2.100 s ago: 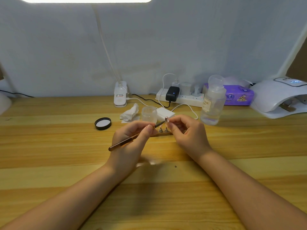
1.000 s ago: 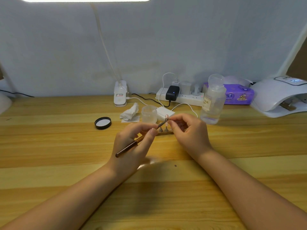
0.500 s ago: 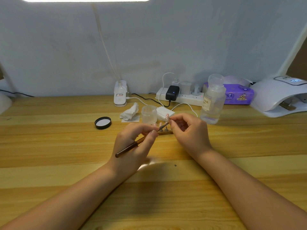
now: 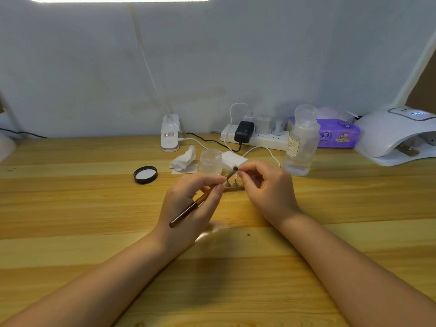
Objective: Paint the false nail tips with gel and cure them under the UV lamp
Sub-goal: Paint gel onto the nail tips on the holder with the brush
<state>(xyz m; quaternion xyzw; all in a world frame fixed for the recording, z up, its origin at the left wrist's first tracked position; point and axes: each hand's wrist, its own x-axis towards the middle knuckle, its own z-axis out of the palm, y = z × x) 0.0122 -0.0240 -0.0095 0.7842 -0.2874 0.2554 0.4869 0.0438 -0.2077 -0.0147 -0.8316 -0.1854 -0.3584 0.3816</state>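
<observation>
- Sitting open behind the hands: small clear jar (image 4: 211,162), contents too pale to tell; its black lid (image 4: 145,174) lying inside-up to the left on the table (image 4: 70,208).
- Standing capped to the right: tall clear bottle (image 4: 300,143), holding a little clear liquid at the bottom.
- Lying along the back wall: purple tissue pack (image 4: 337,136), beside the power strip (image 4: 257,138).
- Resting at far right, mouth facing the hands: white UV lamp (image 4: 396,135), with a small holder just visible inside.
- Gripping the brush (image 4: 200,199) with the left hand (image 4: 191,208), fingers curled round the shaft; long axis slanting from lower left up to upper right, bristle end pointing at the nail tip (image 4: 234,165).
- Pinching the nail tip's stand between thumb and fingers of the right hand (image 4: 266,187), the tip raised above the table, pointing up, touching the brush end.
- Standing just below, between the hands: two more small stands (image 4: 231,184) on a wooden strip (image 4: 232,189).
- Lying crumpled left of the jar: white tissue (image 4: 184,159).
</observation>
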